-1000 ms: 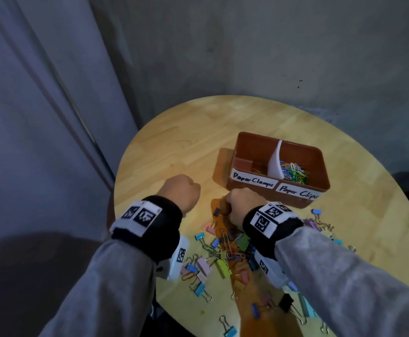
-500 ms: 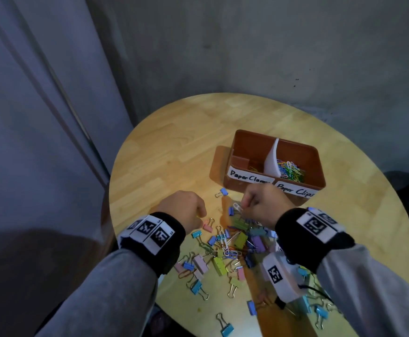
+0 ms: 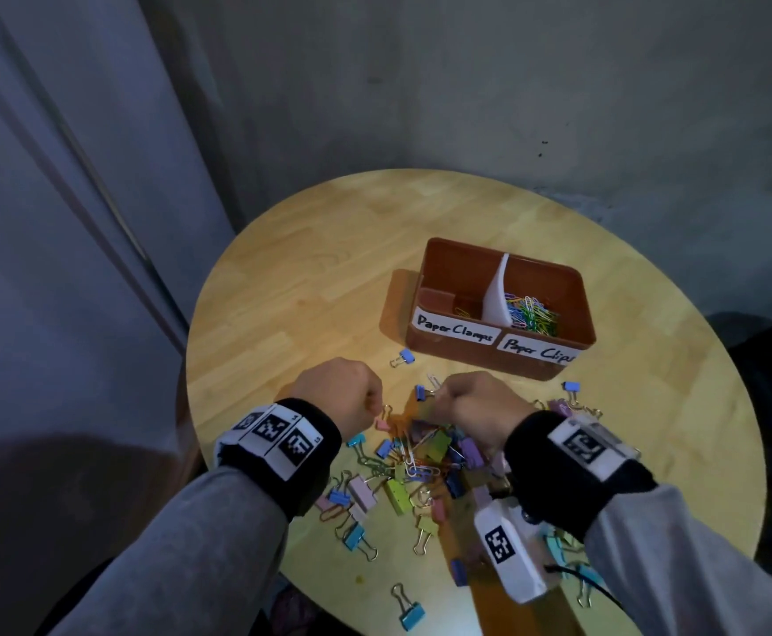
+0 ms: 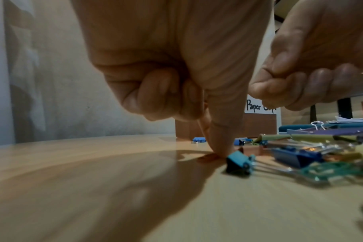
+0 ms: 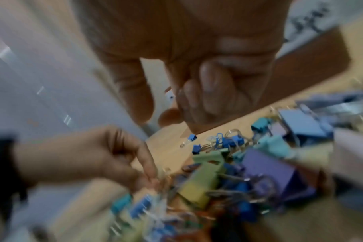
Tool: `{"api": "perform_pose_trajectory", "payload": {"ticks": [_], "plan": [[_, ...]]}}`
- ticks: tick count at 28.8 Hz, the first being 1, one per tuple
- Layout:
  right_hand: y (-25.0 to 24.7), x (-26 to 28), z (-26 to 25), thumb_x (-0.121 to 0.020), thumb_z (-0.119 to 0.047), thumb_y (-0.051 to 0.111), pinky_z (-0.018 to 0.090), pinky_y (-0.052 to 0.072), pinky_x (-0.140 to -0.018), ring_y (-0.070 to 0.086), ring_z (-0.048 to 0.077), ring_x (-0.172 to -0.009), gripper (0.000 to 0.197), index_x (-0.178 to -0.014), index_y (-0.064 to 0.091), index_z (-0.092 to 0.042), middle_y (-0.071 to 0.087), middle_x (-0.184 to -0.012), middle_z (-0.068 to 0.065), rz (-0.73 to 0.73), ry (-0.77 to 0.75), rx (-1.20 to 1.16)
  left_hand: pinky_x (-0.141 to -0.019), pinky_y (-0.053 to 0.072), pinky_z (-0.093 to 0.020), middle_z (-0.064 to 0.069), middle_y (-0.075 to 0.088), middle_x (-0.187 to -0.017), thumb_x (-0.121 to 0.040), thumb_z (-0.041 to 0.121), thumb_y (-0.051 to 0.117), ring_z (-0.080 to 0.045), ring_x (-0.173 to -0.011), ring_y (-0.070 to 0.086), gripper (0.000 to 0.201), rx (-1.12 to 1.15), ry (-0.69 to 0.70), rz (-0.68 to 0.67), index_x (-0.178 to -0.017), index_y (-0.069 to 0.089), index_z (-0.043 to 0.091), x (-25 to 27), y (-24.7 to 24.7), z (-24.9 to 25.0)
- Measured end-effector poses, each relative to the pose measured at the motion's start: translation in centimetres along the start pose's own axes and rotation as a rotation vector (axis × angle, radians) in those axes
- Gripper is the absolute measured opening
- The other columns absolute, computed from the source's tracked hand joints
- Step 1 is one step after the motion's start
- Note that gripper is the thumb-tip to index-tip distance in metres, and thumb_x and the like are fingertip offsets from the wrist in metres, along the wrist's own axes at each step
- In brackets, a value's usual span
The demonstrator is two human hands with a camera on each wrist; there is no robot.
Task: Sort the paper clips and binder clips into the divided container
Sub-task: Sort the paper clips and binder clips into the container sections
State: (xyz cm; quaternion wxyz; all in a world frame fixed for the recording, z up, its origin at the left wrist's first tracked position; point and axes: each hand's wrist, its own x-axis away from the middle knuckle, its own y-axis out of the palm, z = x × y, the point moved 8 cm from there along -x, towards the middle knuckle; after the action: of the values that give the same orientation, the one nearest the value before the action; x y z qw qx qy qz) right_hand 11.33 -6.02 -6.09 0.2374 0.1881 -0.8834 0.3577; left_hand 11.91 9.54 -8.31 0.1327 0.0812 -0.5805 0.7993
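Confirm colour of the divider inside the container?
White: the divider stands out against the brown container. Head view shows it best.

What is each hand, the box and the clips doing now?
left hand, index fingertip pressing the table, other fingers curled
right hand, fingers curled over the pile, contents hidden
container, upright, open top
paper clips, in the Paper Clips compartment
pile, unsorted on table

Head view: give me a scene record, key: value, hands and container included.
surface: round wooden table
container: brown, two compartments, white divider
labels: "Paper Clamps" left, "Paper Clips" right
right compartment: coloured paper clips
left compartment: mostly bare, a few clips by the divider
pile: mixed clips in front of the container, between the hands
left hand: forefinger pressing the table at the pile's edge
right hand: curled over the pile, contents unclear
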Motion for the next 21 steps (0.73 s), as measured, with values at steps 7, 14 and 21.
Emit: {"api": "perform_pose_trajectory", "payload": {"ticks": [7, 14, 21], "plan": [[2.8, -0.7, -1.5, -0.075, -0.043, 0.075, 0.029, 0.051, -0.071, 0.059, 0.021, -0.079, 0.033, -0.076, 0.057, -0.016, 0.057, -0.076, 0.0, 0.07, -0.065, 0.699, -0.069, 0.045, -0.025, 0.013, 0.066, -0.105, -0.082, 0.009, 0.062, -0.012, -0.097, 0.062, 0.029, 0.078, -0.092, 0.008, -0.082, 0.065, 0.038, 0.0, -0.3, -3.5], [3.5, -1.3, -0.7, -0.079, -0.032, 0.069, 0.026, 0.047, -0.066, 0.06, 0.019, -0.076, 0.02, -0.074, 0.059, -0.015, 0.057, -0.071, 0.0, 0.053, -0.058, 0.641, -0.074, 0.048, -0.024, 0.015, 0.067, -0.107, -0.086, 0.02, 0.065, -0.009, -0.099, 0.061, 0.019, 0.139, -0.073, 0.019, -0.098, 0.072, 0.034, 0.4, -1.0, -4.0], [-1.6, 0.1, 0.8, -0.092, -0.011, 0.051, 0.028, 0.037, -0.054, 0.053, 0.022, -0.07, 0.021, -0.072, 0.058, -0.01, 0.053, -0.074, 0.005, 0.097, 0.008, 0.054, -0.063, 0.043, -0.024, 0.012, 0.068, -0.084, -0.084, 0.032, 0.069, -0.011, -0.083, 0.062, 0.008, 0.163, -0.053, 0.014, -0.078, 0.071, 0.027, 0.3, -0.6, -2.3]]}}
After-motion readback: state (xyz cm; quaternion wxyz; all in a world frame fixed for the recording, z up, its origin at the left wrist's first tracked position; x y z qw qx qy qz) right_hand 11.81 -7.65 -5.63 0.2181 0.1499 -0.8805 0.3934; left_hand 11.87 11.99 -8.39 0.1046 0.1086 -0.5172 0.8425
